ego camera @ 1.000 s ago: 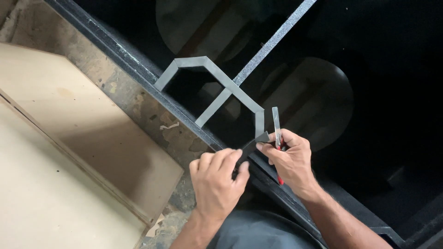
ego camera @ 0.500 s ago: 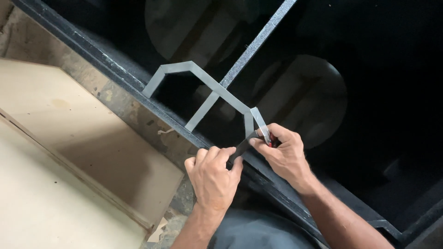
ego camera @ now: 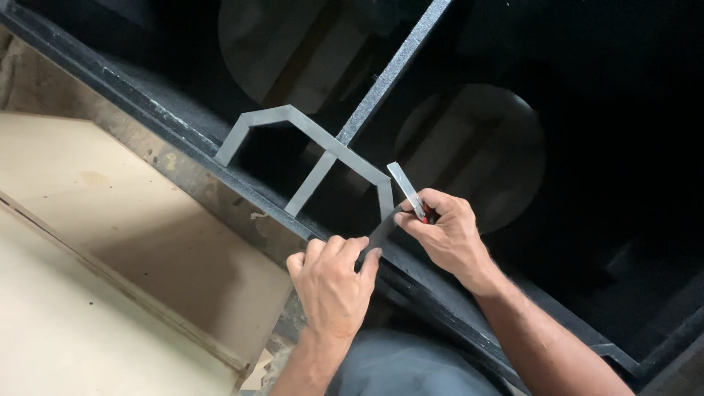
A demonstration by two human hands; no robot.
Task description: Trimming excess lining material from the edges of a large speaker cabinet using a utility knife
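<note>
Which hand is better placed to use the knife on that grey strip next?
Probably the right hand: it holds the knife, blade up beside the strip. The left hand is busy pressing the strip's end against the black frame.

The right hand [ego camera: 447, 238] now sits a little higher and nearer the bracket [ego camera: 308, 139] than a second ago. The blade [ego camera: 405, 189] it holds, which stood nearly upright above the fingers, now leans up and away to the left, its tip close to the bracket's near leg. The left hand [ego camera: 334, 282] keeps its grip on the dark strip [ego camera: 383, 231], but that strip shows longer between the two hands. The red tip under the right hand is almost hidden now.
</note>
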